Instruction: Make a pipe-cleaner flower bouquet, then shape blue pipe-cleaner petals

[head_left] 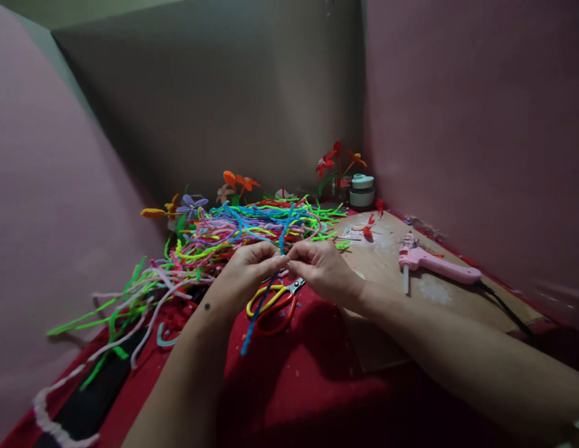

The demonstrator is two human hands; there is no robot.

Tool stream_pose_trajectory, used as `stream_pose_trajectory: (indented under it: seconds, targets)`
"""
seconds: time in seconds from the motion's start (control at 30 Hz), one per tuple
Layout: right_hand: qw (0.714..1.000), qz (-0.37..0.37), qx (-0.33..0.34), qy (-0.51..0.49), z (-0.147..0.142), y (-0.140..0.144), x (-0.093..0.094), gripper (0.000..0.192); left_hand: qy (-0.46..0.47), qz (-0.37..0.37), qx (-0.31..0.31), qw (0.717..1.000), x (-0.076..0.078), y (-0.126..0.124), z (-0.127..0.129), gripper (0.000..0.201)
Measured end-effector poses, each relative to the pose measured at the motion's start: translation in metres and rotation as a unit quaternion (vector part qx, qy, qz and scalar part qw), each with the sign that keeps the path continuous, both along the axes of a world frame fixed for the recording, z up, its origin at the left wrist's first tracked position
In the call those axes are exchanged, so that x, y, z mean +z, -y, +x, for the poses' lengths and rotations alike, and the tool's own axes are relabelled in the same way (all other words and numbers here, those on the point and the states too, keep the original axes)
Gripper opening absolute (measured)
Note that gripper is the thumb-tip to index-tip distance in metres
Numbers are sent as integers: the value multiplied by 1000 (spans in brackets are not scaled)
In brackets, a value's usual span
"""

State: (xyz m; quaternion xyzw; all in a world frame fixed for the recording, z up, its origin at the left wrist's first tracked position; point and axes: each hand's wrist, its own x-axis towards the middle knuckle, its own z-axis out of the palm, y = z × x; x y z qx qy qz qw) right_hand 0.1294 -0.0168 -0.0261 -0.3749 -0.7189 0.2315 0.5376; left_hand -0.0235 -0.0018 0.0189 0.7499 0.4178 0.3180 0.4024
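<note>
My left hand (248, 266) and my right hand (319, 267) meet fingertip to fingertip over a red cloth (308, 379), both pinching one blue pipe cleaner (260, 308). Its upper end rises past my fingers toward the pile; its lower end hangs down to the cloth. Just below my hands lie scissors (276, 303) with yellow and red handles. Behind my hands sprawls a pile of pipe cleaners (233, 233) in green, pink, blue, yellow and white.
A pink glue gun (436, 264) with a black cord lies on a cardboard sheet (410, 292) at right. Pipe-cleaner flowers (338, 163) and a small lidded jar (362, 190) stand in the back corner; more flowers (191, 204) rest behind the pile. Walls close in on three sides.
</note>
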Motion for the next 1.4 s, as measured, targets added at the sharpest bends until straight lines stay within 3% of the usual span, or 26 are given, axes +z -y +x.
stream_pose_trajectory:
  seconds: [0.07,0.13,0.2,0.27,0.4,0.5,0.67,0.77,0.87,0.97,1.03,1.1,1.2,1.4]
  targets:
    - [991,91,-71,65,-2,2,-2,18,53,-97,-24,994,-5,-3,0,26]
    - [983,131,-98,85,-3,1,-4,18,89,-129,-38,987,-8,-6,-1,26]
    - [993,84,-62,48,-3,-1,-4,15,83,-97,-36,991,-9,-8,-3,25]
    - [1000,-10,5,-19,-3,-4,-3,14,44,-31,-15,998,-7,-8,-4,25]
    - [977,-167,89,-94,-1,-8,2,18,-18,66,51,996,0,-5,-4,20]
    - [966,-207,103,-119,1,-8,4,18,-34,107,67,991,0,-5,-1,16]
    - [968,-201,78,-125,0,-11,-2,16,-70,161,84,981,-6,-7,1,20]
    - [981,-174,37,-77,-2,-12,-6,16,-115,179,74,974,-8,-9,-1,20]
    - [999,-19,-41,12,-2,-7,-5,14,-138,176,53,973,-7,-10,-3,21]
    - [962,212,-144,94,0,-2,0,21,-164,190,38,967,-5,-9,-2,21]
    - [932,276,-181,152,3,-3,3,22,-179,192,25,965,-3,-6,-1,22]
    - [923,265,-193,200,6,-7,3,19,-172,178,18,969,-2,-4,0,23]
    - [937,209,-184,212,8,-12,0,19,-134,154,32,978,0,-3,-1,24]
    - [965,167,-102,175,4,-11,-1,15,-78,108,65,989,-1,-7,-6,22]
